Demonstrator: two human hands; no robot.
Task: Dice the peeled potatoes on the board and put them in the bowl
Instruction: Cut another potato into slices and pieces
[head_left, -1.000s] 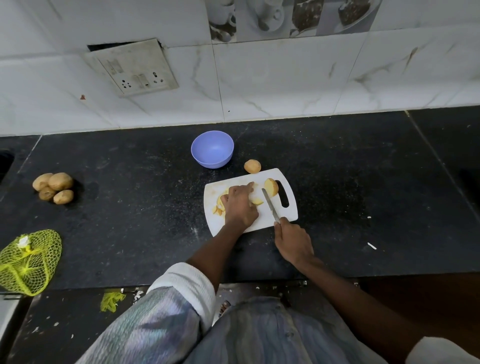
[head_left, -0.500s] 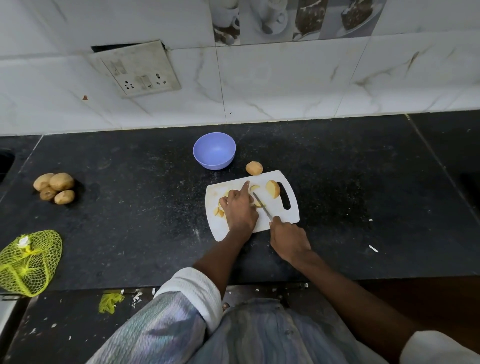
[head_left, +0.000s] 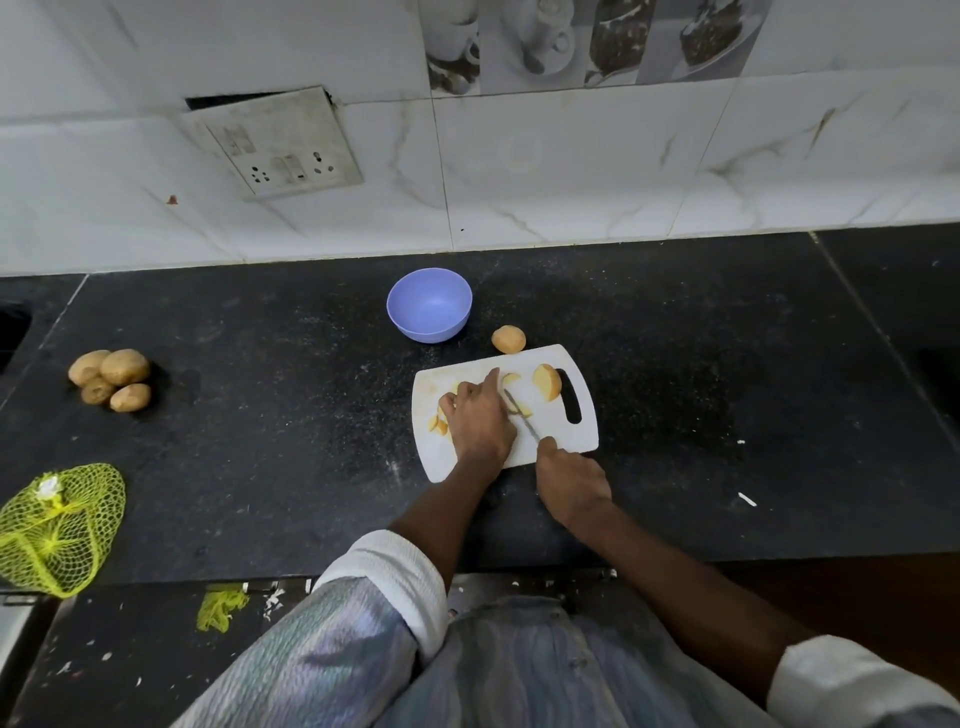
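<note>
A white cutting board (head_left: 571, 441) lies on the black counter. My left hand (head_left: 480, 415) presses down on potato pieces (head_left: 511, 382) in the board's middle, index finger stretched forward. My right hand (head_left: 571, 480) grips the handle of a knife (head_left: 522, 418) whose blade lies right beside the left hand's fingers, on the pieces. A potato half (head_left: 547, 382) sits by the board's handle slot. Small cut bits (head_left: 437, 425) lie at the board's left. A whole potato (head_left: 508, 339) rests just behind the board. The purple bowl (head_left: 429, 304) stands behind it, nothing visible inside.
Several unpeeled potatoes (head_left: 111, 379) are piled at the counter's left. A yellow net bag (head_left: 57, 525) lies at the front left edge. A tiled wall with a switch plate (head_left: 275, 143) rises behind the counter. White scraps (head_left: 747, 500) dot the counter to the right.
The knife blade has moved left, from near the potato half to right beside my left hand's fingers. My right hand followed. The left hand stays on the pieces.
</note>
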